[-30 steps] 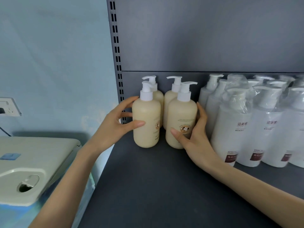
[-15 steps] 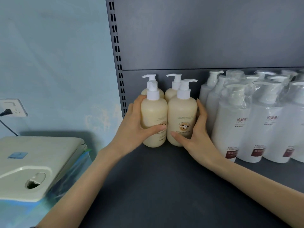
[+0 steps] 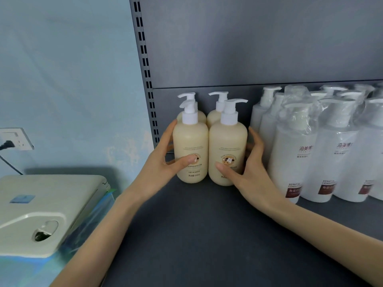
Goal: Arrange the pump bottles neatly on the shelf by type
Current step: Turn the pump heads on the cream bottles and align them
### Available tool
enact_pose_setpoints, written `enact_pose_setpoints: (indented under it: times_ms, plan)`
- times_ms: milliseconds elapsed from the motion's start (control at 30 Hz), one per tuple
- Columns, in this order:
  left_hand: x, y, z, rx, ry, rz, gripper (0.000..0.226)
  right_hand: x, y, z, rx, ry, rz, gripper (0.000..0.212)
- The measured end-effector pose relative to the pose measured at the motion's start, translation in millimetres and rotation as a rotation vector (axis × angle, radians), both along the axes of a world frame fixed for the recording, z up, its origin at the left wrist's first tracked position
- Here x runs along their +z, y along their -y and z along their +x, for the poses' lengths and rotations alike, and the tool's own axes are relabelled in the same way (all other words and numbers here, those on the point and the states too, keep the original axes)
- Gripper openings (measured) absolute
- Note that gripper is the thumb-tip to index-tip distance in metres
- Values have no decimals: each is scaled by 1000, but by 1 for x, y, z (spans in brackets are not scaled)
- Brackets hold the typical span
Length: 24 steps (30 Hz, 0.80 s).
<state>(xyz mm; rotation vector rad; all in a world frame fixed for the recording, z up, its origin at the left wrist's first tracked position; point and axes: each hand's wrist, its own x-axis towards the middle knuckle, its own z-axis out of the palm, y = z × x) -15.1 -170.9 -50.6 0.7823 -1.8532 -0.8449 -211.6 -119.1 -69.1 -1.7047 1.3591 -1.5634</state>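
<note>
Several cream pump bottles stand in a two-by-two block at the shelf's back left corner. My left hand (image 3: 163,162) grips the front left cream bottle (image 3: 190,146), thumb across its label. My right hand (image 3: 246,168) grips the front right cream bottle (image 3: 228,146), thumb on its cow label, fingers behind it. The two front bottles touch side by side. Two more cream bottles (image 3: 215,114) stand behind them, mostly hidden. To the right stand several white pump bottles (image 3: 294,150), some wrapped in clear plastic.
The dark grey shelf (image 3: 207,235) has bare surface in front of the bottles. A slotted upright (image 3: 145,65) marks its left edge. Left of the shelf sits a beige appliance (image 3: 41,208) below a wall socket (image 3: 14,138).
My left hand slid the front left cream bottle to the right until it met the front right one. Both hands now hold the pair upright and together.
</note>
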Motion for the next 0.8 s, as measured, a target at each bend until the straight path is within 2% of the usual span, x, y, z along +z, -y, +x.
enact_pose_setpoints:
  times_ms: [167,567,800]
  plan:
    - [-17,-1,-6,90,70,-29,110,-1,1,2,44,-5,-37,88]
    - [-22,2,-6,139,48,-72,103,-2,8,-2,49,-59,-24,92]
    - [-24,4,-5,84,49,-75,100,-2,8,-2,81,-89,28,99]
